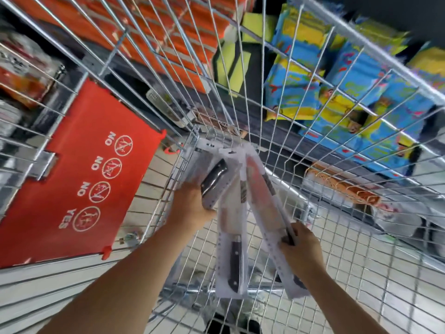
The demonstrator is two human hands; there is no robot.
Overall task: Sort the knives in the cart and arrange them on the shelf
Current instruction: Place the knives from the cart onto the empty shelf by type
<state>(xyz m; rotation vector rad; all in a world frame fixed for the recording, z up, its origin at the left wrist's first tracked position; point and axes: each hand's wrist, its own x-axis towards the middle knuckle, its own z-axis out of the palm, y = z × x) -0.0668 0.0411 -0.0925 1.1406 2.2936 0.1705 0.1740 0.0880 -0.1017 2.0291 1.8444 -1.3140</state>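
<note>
Knife packs point(232, 251) over the cart point(361, 249).
Left grip point(192, 208) clasps the short pack point(213, 183), right grip point(301, 247) pinches the long pack point(262, 198); probably light, stiff, slick: hold nearest each handle.

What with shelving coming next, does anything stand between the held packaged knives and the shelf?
Yes: the silver wire cart's wall rises between the clear-packed black-handled knives and the dark shelf behind it.

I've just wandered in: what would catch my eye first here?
Two hands meet low in a wire cart: the left hand grips a black-handled packaged knife, the right hand grips a longer packaged knife, and a third knife pack shows between them. On the left, the cart's red flap reads NO, NO, NO, YES; bright blue and yellow packs fill the shelf at upper right.
</note>
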